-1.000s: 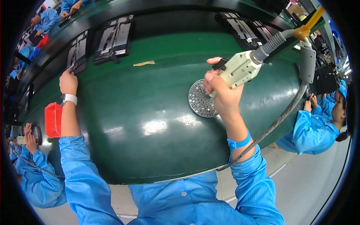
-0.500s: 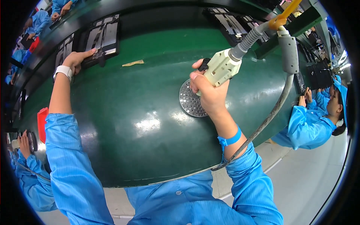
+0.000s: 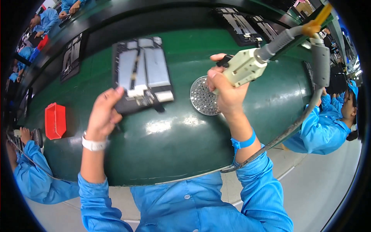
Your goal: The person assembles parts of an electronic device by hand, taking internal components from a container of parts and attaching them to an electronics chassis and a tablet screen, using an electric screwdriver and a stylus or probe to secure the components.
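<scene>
My left hand (image 3: 104, 112) grips the near left corner of an opened tablet (image 3: 154, 69), its thumb on top. The tablet's silver battery cells and a white-taped circuit board lie exposed; it looks slightly blurred. My right hand (image 3: 232, 92) is closed round a cream pistol-shaped tool (image 3: 247, 67) with a black lever and a thick grey hose. Beneath the right hand's fingers sits a round grey disc dotted with small holes (image 3: 204, 98). Whether the disc is joined to the tool, I cannot tell.
A red bin (image 3: 56, 120) stands on the green table (image 3: 162, 154) at left. More opened tablets lie at the back left (image 3: 72, 58) and back right (image 3: 237, 25). A grey cable (image 3: 286, 133) hangs past my right forearm. Co-workers in blue sit on both sides.
My left hand has brought the tablet from the back left nearer to me and rightward. The cream tool has shifted slightly right in my right hand. More of the red bin shows.
</scene>
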Demonstrator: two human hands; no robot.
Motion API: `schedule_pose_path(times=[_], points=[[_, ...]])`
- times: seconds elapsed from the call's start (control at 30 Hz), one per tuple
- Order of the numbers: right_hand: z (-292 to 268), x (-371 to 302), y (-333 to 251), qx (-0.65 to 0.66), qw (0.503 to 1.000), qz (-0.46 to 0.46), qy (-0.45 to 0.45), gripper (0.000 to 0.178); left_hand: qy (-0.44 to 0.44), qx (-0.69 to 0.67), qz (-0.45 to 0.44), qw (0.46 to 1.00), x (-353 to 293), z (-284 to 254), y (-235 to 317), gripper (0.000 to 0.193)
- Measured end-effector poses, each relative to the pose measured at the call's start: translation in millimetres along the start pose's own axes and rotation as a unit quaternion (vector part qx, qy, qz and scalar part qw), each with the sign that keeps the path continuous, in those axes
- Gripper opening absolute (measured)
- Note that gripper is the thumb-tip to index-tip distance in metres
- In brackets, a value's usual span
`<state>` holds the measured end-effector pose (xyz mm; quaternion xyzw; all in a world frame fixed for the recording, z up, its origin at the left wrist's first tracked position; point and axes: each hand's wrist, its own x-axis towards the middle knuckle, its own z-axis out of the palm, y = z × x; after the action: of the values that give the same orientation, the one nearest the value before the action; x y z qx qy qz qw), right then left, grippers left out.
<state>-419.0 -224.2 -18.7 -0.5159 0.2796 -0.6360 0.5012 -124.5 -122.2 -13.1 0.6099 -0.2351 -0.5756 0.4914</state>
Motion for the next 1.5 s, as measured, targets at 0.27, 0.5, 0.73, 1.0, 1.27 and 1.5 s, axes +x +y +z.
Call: schedule_pose_path(times=[0.27, 0.5, 0.73, 1.0, 1.27, 1.5], points=[[9, -5, -11, -0.03, 0.999, 0.013, -0.027, 0.033, 0.127, 0.526, 0.438, 0.718, -45, 19, -7, 0.025], [12, -8, -14, -0.027, 0.999, 0.009, -0.03, 0.034, -0.159, 0.647, 0.578, 0.472, -42, 55, -33, 0.019], [10, -7, -17, -0.028, 0.999, 0.013, -0.039, 0.035, -0.151, 0.598, 0.635, 0.466, -25, 61, -40, 0.023], [6, -9, -17, -0.008, 0.998, 0.048, -0.04, 0.046, -0.091, 0.561, 0.637, 0.52, -16, 72, -46, 0.018], [22, -23, -22, 0.036, 0.993, 0.073, -0.088, 0.035, -0.021, 0.522, 0.598, 0.607, -22, 81, -60, 0.014], [36, -36, -15, 0.024, 0.988, 0.095, -0.123, 0.036, -0.015, 0.524, 0.59, 0.615, -25, 81, -60, 0.012]])
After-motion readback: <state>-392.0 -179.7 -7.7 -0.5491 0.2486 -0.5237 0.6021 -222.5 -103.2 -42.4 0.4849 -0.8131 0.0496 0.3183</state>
